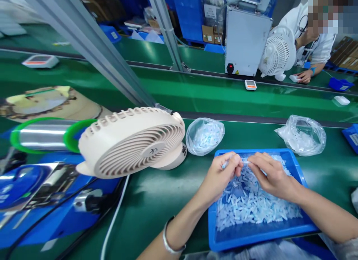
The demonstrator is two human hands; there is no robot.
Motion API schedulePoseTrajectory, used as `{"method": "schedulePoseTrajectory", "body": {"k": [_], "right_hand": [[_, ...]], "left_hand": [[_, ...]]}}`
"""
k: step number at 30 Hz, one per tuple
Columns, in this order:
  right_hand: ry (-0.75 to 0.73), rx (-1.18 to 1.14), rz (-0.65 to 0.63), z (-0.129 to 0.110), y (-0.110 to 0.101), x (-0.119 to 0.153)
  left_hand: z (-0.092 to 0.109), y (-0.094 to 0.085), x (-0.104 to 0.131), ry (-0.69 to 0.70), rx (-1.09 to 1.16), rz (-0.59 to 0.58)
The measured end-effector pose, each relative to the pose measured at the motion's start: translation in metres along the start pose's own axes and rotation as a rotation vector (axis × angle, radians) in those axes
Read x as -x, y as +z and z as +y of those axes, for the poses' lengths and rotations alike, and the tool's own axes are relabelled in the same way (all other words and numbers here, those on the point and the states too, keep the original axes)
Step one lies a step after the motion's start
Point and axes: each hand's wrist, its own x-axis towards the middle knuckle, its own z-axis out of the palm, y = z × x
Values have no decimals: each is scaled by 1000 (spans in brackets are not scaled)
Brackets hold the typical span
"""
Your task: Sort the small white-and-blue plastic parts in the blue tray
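Over a blue tray (pixel 214 230), my two hands meet at a small white plastic piece (pixel 245 162). My left hand (pixel 225 174) is closed, with its thumb and fingertips pinching the left end. A pale bluish piece (pixel 224 165) also shows between its fingers. With bent fingers, my right hand (pixel 271 176) grips the right end of the white piece. Many small white and pale blue plastic pieces (pixel 251 207) lie loose in the tray below. The exact kind of the piece is too small to make out.
Behind the tray stand one clear bag of small pieces (pixel 205 137) and another clear bag (pixel 303 135). A cream fan (pixel 134 144), a wire spool (pixel 46 135) and a blue machine (pixel 25 189) crowd the left. Across the green belt (pixel 201 92) sits a co-worker (pixel 321 47).
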Motion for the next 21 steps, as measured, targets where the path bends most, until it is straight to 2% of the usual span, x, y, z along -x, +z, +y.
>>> {"method": "schedulePoseTrajectory", "body": {"k": [7, 16, 21], "right_hand": [[52, -47, -66, -2, -3, -1], [-79, 133, -45, 0, 12, 7], [-84, 182, -20, -4, 14, 9]], "left_hand": [[2, -2, 1, 78, -120, -65], [3, 0, 2, 86, -187, -73], [3, 1, 2, 96, -294, -52]]}}
